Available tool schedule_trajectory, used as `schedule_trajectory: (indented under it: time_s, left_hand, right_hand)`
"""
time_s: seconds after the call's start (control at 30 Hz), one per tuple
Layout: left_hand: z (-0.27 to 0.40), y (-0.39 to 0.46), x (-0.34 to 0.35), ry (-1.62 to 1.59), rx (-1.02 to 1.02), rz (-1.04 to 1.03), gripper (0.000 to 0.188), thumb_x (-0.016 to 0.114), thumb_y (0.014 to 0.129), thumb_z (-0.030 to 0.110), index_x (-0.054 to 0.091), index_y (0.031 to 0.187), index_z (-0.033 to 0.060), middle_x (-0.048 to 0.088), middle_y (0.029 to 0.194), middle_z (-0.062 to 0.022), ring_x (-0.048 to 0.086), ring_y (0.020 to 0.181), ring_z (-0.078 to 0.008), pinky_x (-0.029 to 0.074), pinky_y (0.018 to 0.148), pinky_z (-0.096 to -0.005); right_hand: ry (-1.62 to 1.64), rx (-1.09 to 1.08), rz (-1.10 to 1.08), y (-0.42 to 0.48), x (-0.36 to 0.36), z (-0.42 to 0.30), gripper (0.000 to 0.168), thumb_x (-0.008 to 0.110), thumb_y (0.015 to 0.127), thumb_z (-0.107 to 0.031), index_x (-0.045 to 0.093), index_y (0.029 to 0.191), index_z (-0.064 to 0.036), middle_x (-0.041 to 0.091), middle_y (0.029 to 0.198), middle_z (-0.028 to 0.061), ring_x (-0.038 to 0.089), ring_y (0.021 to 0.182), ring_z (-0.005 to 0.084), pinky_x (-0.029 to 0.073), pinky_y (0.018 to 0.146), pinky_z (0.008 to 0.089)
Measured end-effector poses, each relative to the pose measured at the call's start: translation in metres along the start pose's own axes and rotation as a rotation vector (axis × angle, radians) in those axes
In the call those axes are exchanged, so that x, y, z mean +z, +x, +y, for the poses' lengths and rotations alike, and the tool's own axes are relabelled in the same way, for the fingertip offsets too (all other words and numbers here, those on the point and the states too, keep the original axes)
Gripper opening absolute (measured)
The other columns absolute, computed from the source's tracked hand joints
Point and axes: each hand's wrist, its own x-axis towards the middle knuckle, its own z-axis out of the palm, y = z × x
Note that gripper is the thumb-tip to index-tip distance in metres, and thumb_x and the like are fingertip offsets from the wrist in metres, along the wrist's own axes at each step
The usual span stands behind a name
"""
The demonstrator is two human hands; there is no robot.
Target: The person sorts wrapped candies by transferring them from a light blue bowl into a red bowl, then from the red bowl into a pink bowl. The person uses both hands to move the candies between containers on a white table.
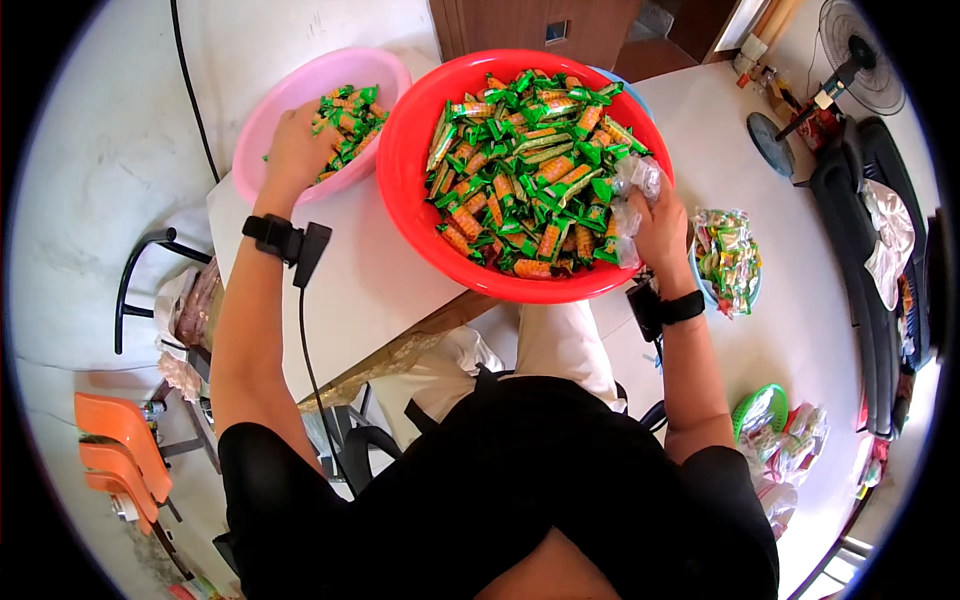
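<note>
My left hand (300, 146) reaches into a pink plastic basin (259, 120), its fingers at a pile of small green-and-orange wrapped snack packets (349, 124). Whether it grips any packet is hidden. A large red plastic basin (409, 187) stands beside it, heaped with the same kind of packets (525, 172). At the red basin's right rim my right hand (664, 225) holds crumpled clear plastic bags (636, 180), which lie partly over the packets. Both wrists wear black straps with small black devices.
Under the basins is a white table (337, 262). Right of the red one, a light-blue container (701, 281) holds other wrapped packets (731, 259). A green basket (757, 409) and bagged goods stand lower right. A cable (307, 337) hangs from the left wrist device. An electric fan (844, 82) stands at upper right.
</note>
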Motion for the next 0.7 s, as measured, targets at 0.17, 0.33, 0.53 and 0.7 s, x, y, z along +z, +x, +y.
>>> schedule_trajectory:
  time_s: [0.17, 0.33, 0.53, 0.7]
  left_hand:
    - [0.113, -0.012, 0.006, -0.352, 0.349, -0.298, 0.021, 0.067, 0.08, 0.023, 0.066, 0.091, 0.0044, 0.064, 0.096, -0.017, 0.06, 0.095, -0.037, 0.048, 0.082, -0.0465]
    - [0.166, -0.026, 0.024, -0.049, 0.491, -0.989, 0.031, 0.071, 0.075, 0.021, 0.064, 0.1, 0.0045, 0.063, 0.103, -0.0134, 0.058, 0.105, -0.0335, 0.05, 0.082, -0.0464]
    - [0.175, -0.035, 0.034, 0.111, 0.573, -1.091, 0.022, 0.067, 0.076, 0.019, 0.067, 0.095, 0.0089, 0.067, 0.091, -0.0127, 0.063, 0.094, -0.0337, 0.051, 0.074, -0.0483]
    - [0.165, -0.026, 0.018, -0.172, 0.42, -0.935, 0.025, 0.063, 0.083, 0.027, 0.06, 0.092, 0.0038, 0.063, 0.088, -0.0187, 0.061, 0.09, -0.0376, 0.049, 0.075, -0.0481]
  right_hand:
    - [0.038, 0.017, 0.023, -0.003, 0.0, 0.001, 0.036, 0.06, 0.088, -0.021, 0.058, 0.118, -0.003, 0.064, 0.107, 0.0233, 0.061, 0.1, 0.0407, 0.048, 0.085, 0.0457]
    - [0.054, -0.038, 0.036, -0.001, -0.002, 0.002, 0.036, 0.059, 0.088, -0.019, 0.059, 0.121, -0.003, 0.065, 0.11, 0.0219, 0.062, 0.102, 0.038, 0.048, 0.087, 0.0442]
    - [0.056, -0.006, -0.011, 0.001, -0.004, -0.007, 0.035, 0.058, 0.088, -0.014, 0.058, 0.121, -0.001, 0.066, 0.107, 0.0215, 0.063, 0.1, 0.0379, 0.048, 0.087, 0.0421]
    - [0.053, -0.01, -0.01, 0.0, -0.003, -0.002, 0.037, 0.058, 0.088, -0.015, 0.058, 0.122, -0.001, 0.065, 0.109, 0.022, 0.062, 0.103, 0.0382, 0.047, 0.088, 0.0429]
